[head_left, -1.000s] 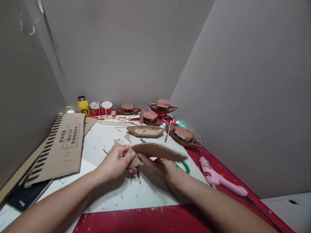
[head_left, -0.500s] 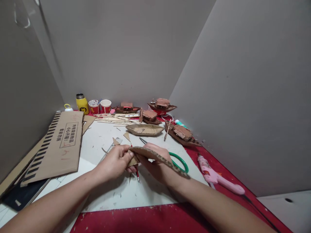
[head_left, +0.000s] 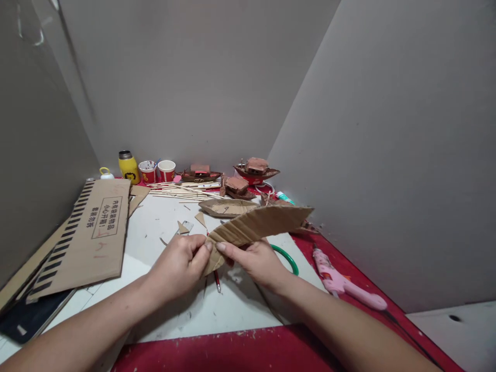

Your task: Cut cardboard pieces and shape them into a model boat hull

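Note:
Between my hands is a curved, pointed piece of brown cardboard [head_left: 263, 222], raised above the white board, its broad face showing and its far tip up to the right. My left hand [head_left: 182, 258] pinches its lower left end. Close beside those fingers, my right hand [head_left: 253, 261] grips the same piece, thumb on top. Green-handled scissors [head_left: 287, 258] lie behind my right hand, mostly hidden. A red pencil [head_left: 217, 281] lies under the cardboard. Just beyond rests an unpainted cardboard boat hull [head_left: 225, 207].
Brown model boats [head_left: 256, 168] and thin wooden sticks [head_left: 186, 191] lie at the back, near paper cups [head_left: 166, 170] and a yellow bottle [head_left: 128, 166]. Printed cardboard [head_left: 96, 243] is at left, a pink glue gun [head_left: 344, 281] at right. Grey walls enclose the table.
The cardboard piece has turned from nearly edge-on to showing its broad face, its far end swinging up and right. My right thumb now lies on top of it.

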